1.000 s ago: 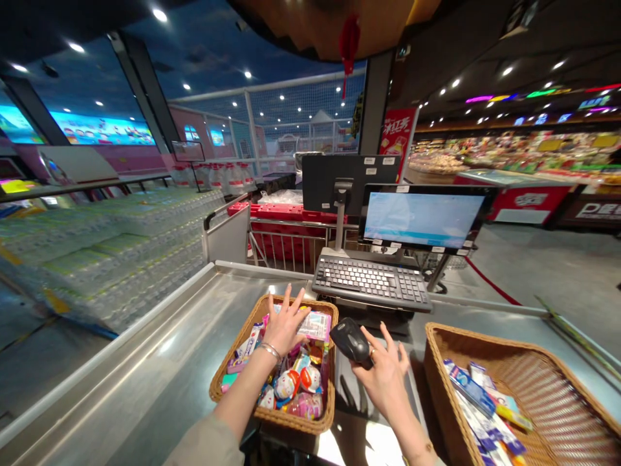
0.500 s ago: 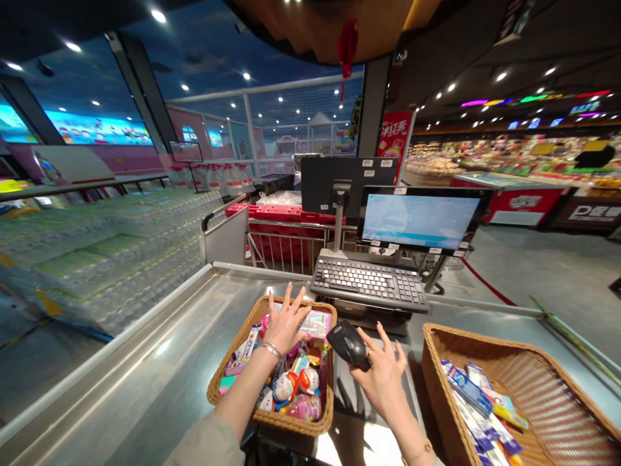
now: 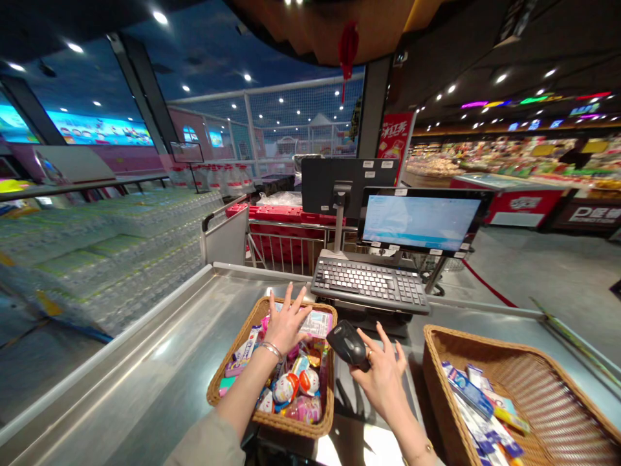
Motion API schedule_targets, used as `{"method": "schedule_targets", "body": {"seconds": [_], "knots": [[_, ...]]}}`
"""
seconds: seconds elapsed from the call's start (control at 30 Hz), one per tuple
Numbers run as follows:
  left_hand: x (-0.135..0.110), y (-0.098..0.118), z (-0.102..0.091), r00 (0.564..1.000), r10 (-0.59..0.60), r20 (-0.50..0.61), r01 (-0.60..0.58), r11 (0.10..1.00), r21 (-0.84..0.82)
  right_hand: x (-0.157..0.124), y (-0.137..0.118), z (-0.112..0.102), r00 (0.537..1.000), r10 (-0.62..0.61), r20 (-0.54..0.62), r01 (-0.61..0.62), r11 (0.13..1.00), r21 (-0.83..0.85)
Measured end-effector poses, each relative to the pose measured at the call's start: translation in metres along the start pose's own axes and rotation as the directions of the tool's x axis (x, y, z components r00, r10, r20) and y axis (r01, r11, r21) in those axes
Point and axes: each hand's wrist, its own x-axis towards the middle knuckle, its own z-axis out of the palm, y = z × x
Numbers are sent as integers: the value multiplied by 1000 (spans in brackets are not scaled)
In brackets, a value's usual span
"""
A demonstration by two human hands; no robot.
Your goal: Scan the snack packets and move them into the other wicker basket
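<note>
My left hand (image 3: 286,325) is spread over the far part of a wicker basket (image 3: 213,375), holding nothing; whether the fingertips touch the packets beneath is unclear. Inside lie red-and-white egg-shaped sweets (image 3: 285,388), a pink pack with a white label (image 3: 317,323) and purple-wrapped bars (image 3: 245,353). My right hand (image 3: 383,369) has its fingers stretched apart, right beside a black barcode scanner (image 3: 346,342). The scanner's rear end lies near the thumb and index finger, and its lower part is hidden. I cannot tell whether the hand touches it.
A second wicker basket (image 3: 557,395) holding blue-and-white bars (image 3: 468,391) stands to the right on the metal counter (image 3: 184,375). Beyond the hands are a keyboard (image 3: 371,281) and a lit screen (image 3: 420,220). A cart (image 3: 286,246) with red contents stands behind the counter.
</note>
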Motion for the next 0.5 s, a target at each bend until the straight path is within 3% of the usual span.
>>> {"method": "schedule_targets", "body": {"seconds": [0.5], "knots": [[3, 1, 0, 1000, 9, -24, -9, 1000, 9, 1, 3, 2, 1000, -3, 8, 3, 1000, 21]]}}
